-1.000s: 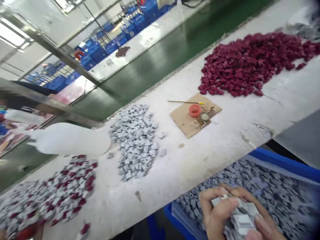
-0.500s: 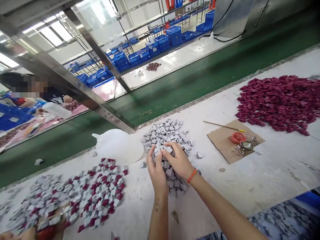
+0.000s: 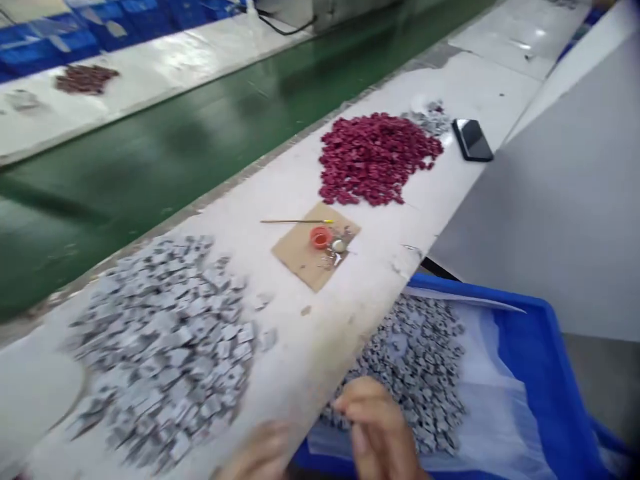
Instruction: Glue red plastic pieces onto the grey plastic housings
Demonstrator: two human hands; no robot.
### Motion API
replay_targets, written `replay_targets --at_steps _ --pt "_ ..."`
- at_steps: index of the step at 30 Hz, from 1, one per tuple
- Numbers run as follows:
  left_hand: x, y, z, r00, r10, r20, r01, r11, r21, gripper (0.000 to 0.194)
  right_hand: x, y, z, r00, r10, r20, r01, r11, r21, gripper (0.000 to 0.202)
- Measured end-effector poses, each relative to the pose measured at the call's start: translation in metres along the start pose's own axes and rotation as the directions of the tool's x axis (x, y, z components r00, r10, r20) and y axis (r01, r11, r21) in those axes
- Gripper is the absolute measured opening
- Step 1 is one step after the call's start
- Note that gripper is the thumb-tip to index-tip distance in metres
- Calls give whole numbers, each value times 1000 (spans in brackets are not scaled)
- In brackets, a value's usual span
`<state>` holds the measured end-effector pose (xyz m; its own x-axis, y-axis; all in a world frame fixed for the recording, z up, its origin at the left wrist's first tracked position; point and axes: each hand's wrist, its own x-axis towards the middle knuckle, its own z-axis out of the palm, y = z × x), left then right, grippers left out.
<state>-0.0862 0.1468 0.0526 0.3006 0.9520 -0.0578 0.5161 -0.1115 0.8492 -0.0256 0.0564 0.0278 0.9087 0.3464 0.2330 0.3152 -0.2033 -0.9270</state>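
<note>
Reading the view as a clock face with twelve at the top, a smooth white sheet-like piece with a rounded edge (image 3: pixel 35 400) lies on the long white bench (image 3: pixel 350 293) at about eight o'clock. Just beside it, from eight to nine, spreads a heap of small grey blocky pieces (image 3: pixel 170 347); the heap's long axis runs from about one o'clock to seven, while its pieces face many ways, too blurred to read singly. The left hand (image 3: pixel 263 450) is near the heap, close to six o'clock, its fingers aimed towards one or two; blur hides how far they are spread, and I cannot tell whether they hold anything.

Near the centre lies a flat tan cardboard square (image 3: pixel 295 247), a corner towards twelve. A thin brown stick with a yellow end (image 3: pixel 295 221) crosses it, long axis nine to three, yellow end towards three. Beside it sit a small round orange-red cup (image 3: pixel 320 237) and a small pale round item (image 3: pixel 339 245). At one o'clock is a heap of small maroon pieces (image 3: pixel 375 157).

The right hand (image 3: pixel 377 427) is at five, in front of more grey pieces (image 3: pixel 420 367) in a blue plastic crate (image 3: pixel 555 373). Its fingers are bent and parted from the thumb, pointing towards ten, with nothing visible between them. A black phone (image 3: pixel 473 140) lies at two, long axis eleven to five.
</note>
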Motion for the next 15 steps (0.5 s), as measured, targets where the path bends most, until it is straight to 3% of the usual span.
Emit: replay_targets --at_steps 2,4,6,8,11,13,15 --pt "-47 -10 50 988 36 149 -34 999 -14 34 -22 65 -41 970 224 -91 -235 962 -140 21" --pt "-74 -28 101 961 51 272 -53 999 1 35 -22 131 -74 918 362 -164 -392 894 -219 31" --pt "-74 -53 147 942 31 333 -54 997 60 34 -5 192 -92 871 452 -191 -489 826 -278 37" --pt "-57 -79 188 939 -5 345 -48 988 144 32 16 239 -94 835 508 -210 -550 768 -327 39" --pt "-34 -110 235 942 -46 334 -47 963 264 30 32 273 -73 789 559 -254 -612 683 -398 45" --pt "-32 -124 254 948 -59 312 -50 943 330 32 29 273 -51 770 573 -282 -635 638 -436 52" --pt "-36 -131 263 955 -63 290 -55 922 383 34 20 262 -31 776 575 -261 -623 632 -460 56"
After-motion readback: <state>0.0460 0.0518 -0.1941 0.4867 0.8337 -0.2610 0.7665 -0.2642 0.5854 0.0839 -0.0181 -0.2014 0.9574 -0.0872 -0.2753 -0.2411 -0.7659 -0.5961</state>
